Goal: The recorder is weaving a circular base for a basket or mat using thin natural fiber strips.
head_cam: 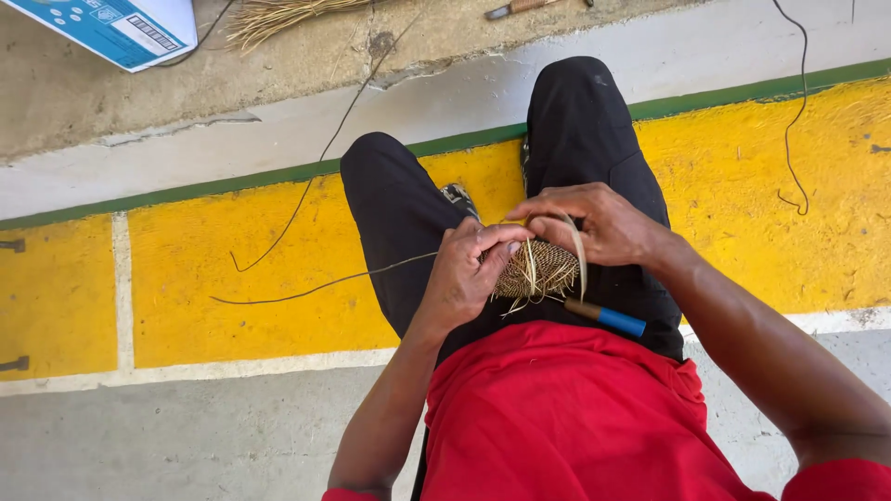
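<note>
We found the small woven fibre disc point(541, 269) resting over the lap, pinched at its rim by the left hand point(464, 276) and right hand point(594, 223), and judged it light, pliant, best held at the edge, its loose strand point(316, 288) brittle.
</note>
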